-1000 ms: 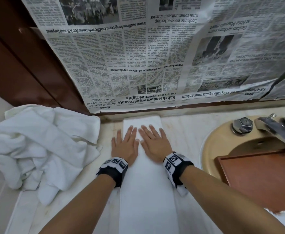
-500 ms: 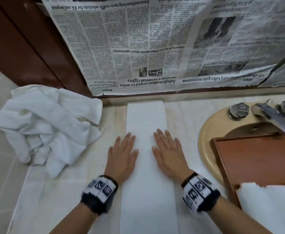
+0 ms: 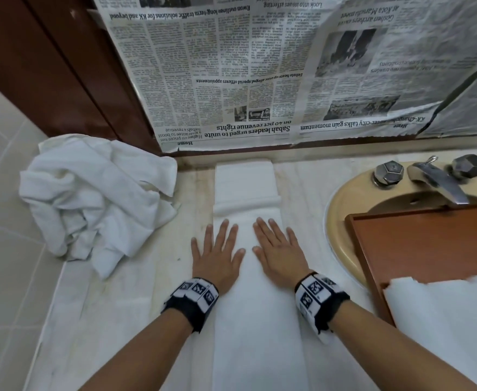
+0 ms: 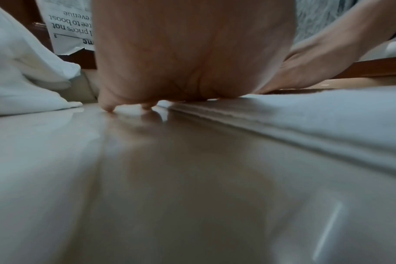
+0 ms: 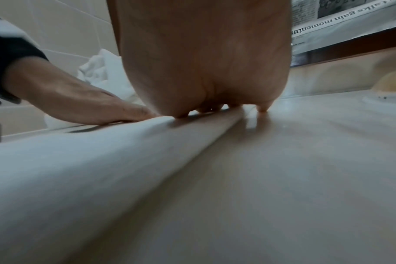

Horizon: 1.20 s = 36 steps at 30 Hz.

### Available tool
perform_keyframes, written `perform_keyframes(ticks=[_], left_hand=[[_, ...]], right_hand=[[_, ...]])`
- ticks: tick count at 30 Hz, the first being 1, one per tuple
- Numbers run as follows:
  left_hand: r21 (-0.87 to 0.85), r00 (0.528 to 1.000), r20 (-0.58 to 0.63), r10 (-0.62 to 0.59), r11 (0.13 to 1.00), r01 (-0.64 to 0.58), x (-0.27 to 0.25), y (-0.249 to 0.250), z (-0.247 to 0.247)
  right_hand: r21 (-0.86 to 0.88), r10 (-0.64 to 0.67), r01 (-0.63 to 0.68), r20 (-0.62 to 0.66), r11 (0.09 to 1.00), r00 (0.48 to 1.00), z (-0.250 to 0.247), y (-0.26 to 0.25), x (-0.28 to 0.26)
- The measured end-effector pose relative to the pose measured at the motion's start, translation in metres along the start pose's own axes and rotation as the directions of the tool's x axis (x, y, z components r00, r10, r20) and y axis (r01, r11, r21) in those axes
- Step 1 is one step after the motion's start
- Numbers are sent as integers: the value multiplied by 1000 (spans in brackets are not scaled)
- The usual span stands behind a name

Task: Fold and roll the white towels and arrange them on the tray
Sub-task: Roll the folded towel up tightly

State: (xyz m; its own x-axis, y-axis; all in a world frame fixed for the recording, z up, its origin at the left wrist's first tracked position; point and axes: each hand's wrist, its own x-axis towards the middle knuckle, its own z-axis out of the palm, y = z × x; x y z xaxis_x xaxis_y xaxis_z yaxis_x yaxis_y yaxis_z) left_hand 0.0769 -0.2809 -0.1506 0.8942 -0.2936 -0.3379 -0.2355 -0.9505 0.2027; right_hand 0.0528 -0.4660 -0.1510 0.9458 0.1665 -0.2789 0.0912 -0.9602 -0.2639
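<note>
Pressing flat, the left hand [image 3: 217, 258] and right hand [image 3: 279, 255] lie open-fingered on the folded towel [image 3: 260, 320], a long strip on the counter [image 3: 124, 306] beside the tray [image 3: 429, 244]. Soft and limp, probably light, it looks best rolled from an end. Both hands have slid nearer since a second ago; a ridge now crosses its far end.
</note>
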Motion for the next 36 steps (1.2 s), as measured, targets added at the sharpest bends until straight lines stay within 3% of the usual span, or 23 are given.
perform_keyframes(ticks=[9, 12, 15, 21, 29, 34, 36], left_hand=[[-22, 998, 17, -58, 998, 58, 72, -3, -29], [-73, 999, 16, -51, 996, 53, 78, -4, -38], [-153, 999, -33, -27, 988, 22, 49, 0, -39], [-31, 998, 47, 47, 998, -46, -20, 6, 0], [-104, 993, 16, -116, 988, 117, -34, -19, -1], [-47, 999, 9, 33, 998, -33, -94, 4, 21], [-15, 998, 33, 61, 998, -61, -109, 8, 34]], right_hand=[[-34, 70, -70, -4, 997, 998, -26, 15, 72], [2, 73, -73, -62, 997, 995, -31, 11, 69], [60, 33, -25, -133, 998, 991, -22, 1, 30], [-16, -33, 33, -18, 999, 999, 12, -14, -24], [38, 236, -234, -32, 971, 971, 4, 8, -43], [1, 13, -13, -74, 1000, 997, 42, -32, -106], [-24, 1, -3, -73, 1000, 997, 59, -40, -119]])
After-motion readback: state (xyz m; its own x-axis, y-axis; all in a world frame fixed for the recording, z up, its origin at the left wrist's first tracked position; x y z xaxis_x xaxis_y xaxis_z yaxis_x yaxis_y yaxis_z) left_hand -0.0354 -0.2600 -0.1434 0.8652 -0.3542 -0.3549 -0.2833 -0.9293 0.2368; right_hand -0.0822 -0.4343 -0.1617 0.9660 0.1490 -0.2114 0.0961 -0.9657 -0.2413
